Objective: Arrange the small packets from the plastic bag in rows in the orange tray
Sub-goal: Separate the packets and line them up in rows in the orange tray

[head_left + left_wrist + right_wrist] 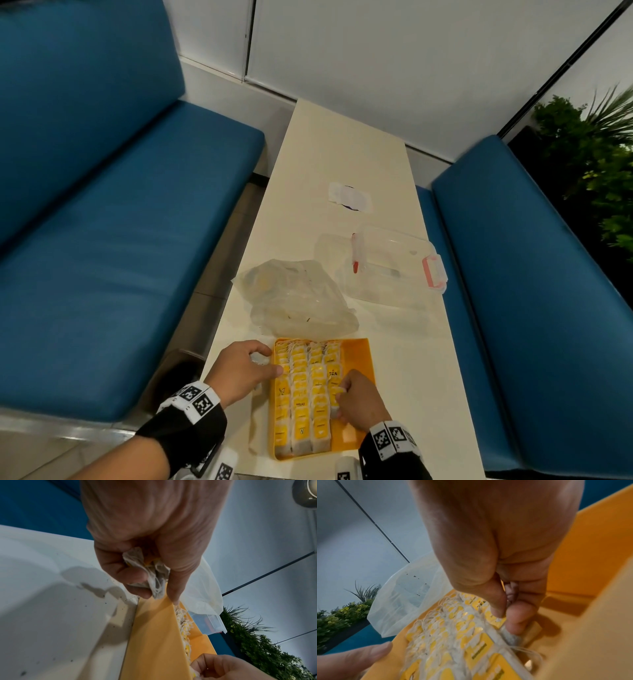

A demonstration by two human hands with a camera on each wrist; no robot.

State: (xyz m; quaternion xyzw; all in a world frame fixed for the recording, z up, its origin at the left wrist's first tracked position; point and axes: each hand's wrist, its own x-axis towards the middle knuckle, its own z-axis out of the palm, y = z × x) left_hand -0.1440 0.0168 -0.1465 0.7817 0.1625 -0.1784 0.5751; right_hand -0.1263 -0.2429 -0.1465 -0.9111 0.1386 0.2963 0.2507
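Observation:
The orange tray (pixel 362 356) lies at the table's near end, filled with rows of small yellow-and-white packets (pixel 303 390). My left hand (pixel 246 368) sits at the tray's left rim; its curled fingers grip a few crumpled packets (pixel 147 573) while the thumb touches the rim (pixel 159 628). My right hand (pixel 356 399) is inside the tray at the rightmost row, pinching a packet (pixel 510 637) between thumb and fingers. The crumpled clear plastic bag (pixel 294 298) lies just beyond the tray, also visible as the bag (pixel 406 595) in the right wrist view.
A clear plastic box (pixel 394 267) with pink clips stands beyond the bag at the right. A white paper scrap (pixel 349 197) lies farther up the narrow cream table (pixel 342 154). Blue benches (pixel 102 240) flank both sides; plants (pixel 596 164) at far right.

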